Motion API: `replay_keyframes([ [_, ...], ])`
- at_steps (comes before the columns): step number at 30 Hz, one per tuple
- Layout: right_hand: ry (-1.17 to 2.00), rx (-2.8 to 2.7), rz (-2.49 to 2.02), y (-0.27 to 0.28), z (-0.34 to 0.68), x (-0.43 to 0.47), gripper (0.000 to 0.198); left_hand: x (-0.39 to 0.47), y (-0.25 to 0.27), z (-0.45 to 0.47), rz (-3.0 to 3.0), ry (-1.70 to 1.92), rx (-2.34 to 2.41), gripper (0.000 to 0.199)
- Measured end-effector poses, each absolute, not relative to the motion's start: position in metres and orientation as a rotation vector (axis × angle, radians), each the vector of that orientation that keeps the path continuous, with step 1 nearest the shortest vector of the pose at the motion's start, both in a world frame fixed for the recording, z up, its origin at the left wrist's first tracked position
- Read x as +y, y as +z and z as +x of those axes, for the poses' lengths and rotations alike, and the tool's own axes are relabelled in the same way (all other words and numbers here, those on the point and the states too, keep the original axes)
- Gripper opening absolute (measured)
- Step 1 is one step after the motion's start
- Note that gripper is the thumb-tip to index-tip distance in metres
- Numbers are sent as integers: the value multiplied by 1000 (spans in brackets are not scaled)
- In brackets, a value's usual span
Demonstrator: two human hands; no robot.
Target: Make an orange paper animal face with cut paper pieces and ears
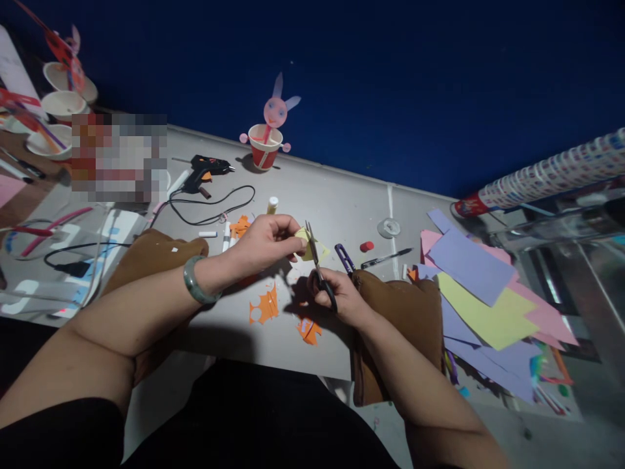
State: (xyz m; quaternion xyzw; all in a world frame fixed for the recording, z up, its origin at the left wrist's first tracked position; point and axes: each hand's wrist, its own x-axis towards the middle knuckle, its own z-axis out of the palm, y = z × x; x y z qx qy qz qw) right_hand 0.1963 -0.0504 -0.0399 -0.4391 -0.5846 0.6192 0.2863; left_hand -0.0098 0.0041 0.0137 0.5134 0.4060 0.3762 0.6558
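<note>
Between its thumb and fingers, my left hand [276, 242] pinches a small piece of yellow paper [319, 251]. My right hand [339, 296] grips black-handled scissors [315, 251] with the blades pointing up and away from me, across the yellow paper. Orange paper scraps [263, 306] with cut-out edges lie on the table below my hands. Another orange scrap [240, 226] and some white markers [226, 236] sit just beyond my left hand. Beside my right hand are a purple-handled tool [344, 258] and a black pen [387, 258].
A black glue gun [202, 172] with its cord lies at the back left. Near the wall stands a red paper cup [265, 153] with a pink rabbit-like figure. Coloured paper sheets [488, 306] and a long stack of paper cups [551, 170] occupy the right. Brown cushions [398, 326] lie under both forearms.
</note>
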Motion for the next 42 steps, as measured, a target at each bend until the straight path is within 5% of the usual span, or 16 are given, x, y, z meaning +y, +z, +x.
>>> replay_keyframes([
  [42,1634,-1569,-1137,-44,197,-51,64,-3,7,-5,1118,829,894,9],
])
